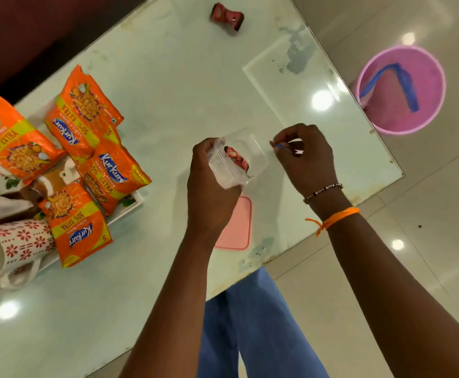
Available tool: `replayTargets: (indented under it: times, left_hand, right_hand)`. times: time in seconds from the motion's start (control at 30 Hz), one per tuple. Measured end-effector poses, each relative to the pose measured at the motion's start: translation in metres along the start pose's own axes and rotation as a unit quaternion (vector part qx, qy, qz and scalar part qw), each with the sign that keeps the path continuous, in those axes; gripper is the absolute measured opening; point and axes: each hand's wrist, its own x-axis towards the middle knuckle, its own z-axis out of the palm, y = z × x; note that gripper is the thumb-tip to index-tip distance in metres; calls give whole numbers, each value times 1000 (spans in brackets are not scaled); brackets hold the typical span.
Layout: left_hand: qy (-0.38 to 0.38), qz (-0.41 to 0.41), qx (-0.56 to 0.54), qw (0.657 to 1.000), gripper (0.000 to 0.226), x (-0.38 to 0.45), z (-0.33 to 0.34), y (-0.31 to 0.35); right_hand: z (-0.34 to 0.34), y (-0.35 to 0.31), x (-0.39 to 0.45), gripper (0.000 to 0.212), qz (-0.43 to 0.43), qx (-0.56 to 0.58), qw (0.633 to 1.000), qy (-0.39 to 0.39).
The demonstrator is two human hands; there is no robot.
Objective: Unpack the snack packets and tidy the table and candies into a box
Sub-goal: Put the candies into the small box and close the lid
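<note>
My left hand (210,184) grips a small clear plastic box (236,159) and holds it tilted above the glass table (184,85). A red wrapped candy (236,158) lies inside the box. My right hand (304,156) is just to the right of the box, fingers pinched on a small candy with a blue-and-white wrapper (287,145). Another red wrapped candy (227,16) lies at the far edge of the table. Several orange snack packets (86,113) are piled on a white tray (130,205) at the left. A pink lid (236,225) lies on the table under my left forearm.
A white mug with a red flower pattern (13,246) lies on its side at the left beside the tray. A pink bin (401,88) with a blue strip inside stands on the tiled floor to the right of the table. The table's corner is near my legs.
</note>
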Motion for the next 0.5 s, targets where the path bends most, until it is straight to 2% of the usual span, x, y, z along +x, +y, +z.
replayTargets:
  times: [0.1,0.13,0.17,0.27,0.33,0.5]
  left_hand:
    - [25,4,-15,1000,77,11,-5,1]
    - [34,5,-20,999,77,15,-7,0]
    - [42,2,-26,999,77,18,-9,-1]
    - [64,-13,-56,996,73,25,-16,-5]
    - [71,-13,-66,995,71,28,-22,-9]
    - [90,1,-84,992,75,25,-33,-20]
  right_hand:
    - [16,-21,3,7,-65,22,990,-124]
    - [21,-25,6,4,-90,14,986,-142]
    - [25,-28,12,1,-103,14,985,-138]
    - [35,-36,39,5,-83,34,994,-56]
    - [43,-40,67,9,-93,-1,995,-31]
    - [71,-52,134,54,-134,-229,960,-85]
